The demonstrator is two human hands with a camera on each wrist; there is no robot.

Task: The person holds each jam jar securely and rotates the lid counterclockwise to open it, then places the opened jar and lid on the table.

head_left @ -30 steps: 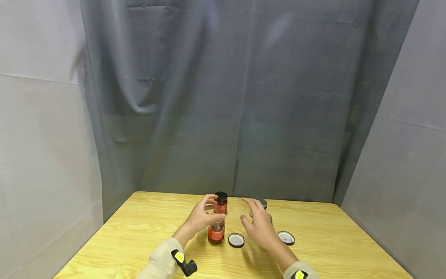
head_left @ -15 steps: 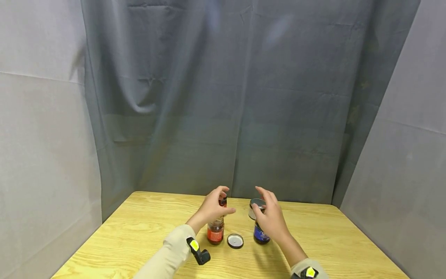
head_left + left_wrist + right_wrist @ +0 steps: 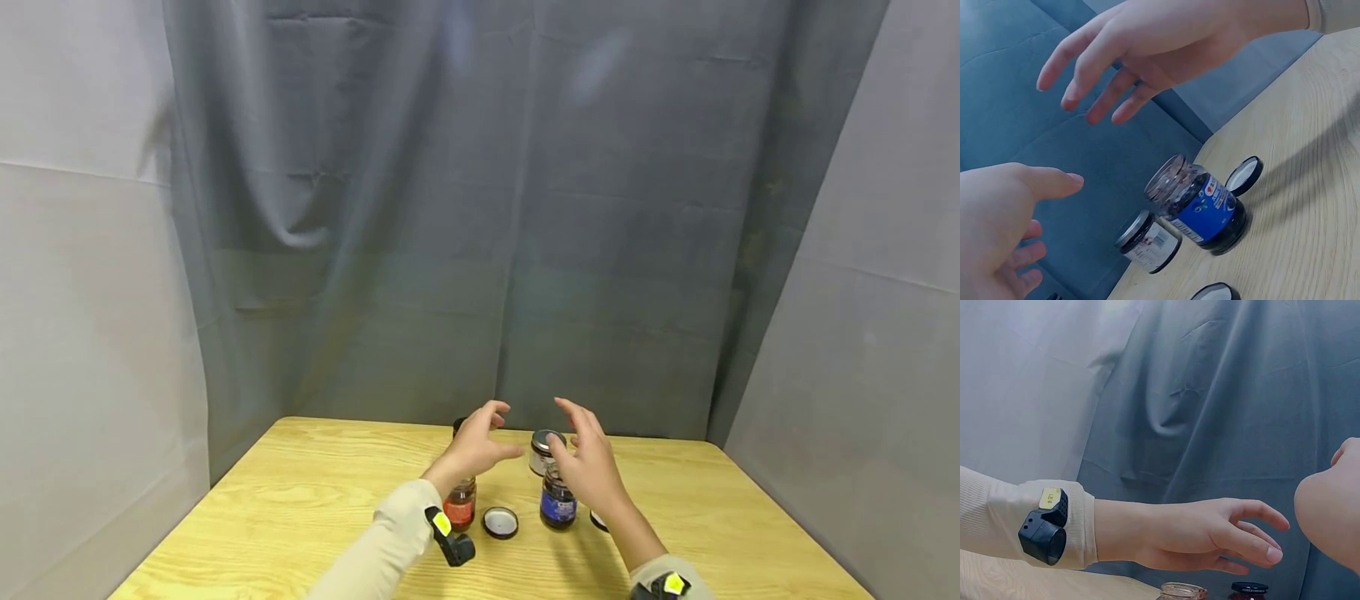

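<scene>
Both hands aloft, fingers spread, holding nothing: left hand (image 3: 474,446) above red-label jar (image 3: 459,509), right hand (image 3: 588,467) above open blue-label jar (image 3: 558,502). Between grasps, likely; next move needs descent onto loose lid (image 3: 500,522) on worktop (image 3: 300,500).

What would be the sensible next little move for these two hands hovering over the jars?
Probably lowering the right hand onto the open blue-label jar to steady it. Both hands hang open above the table holding nothing, the left hand over the open red-label jar, and a loose lid lies between the jars.

A grey curtain (image 3: 480,208) hangs behind the wooden table (image 3: 300,508)
</scene>
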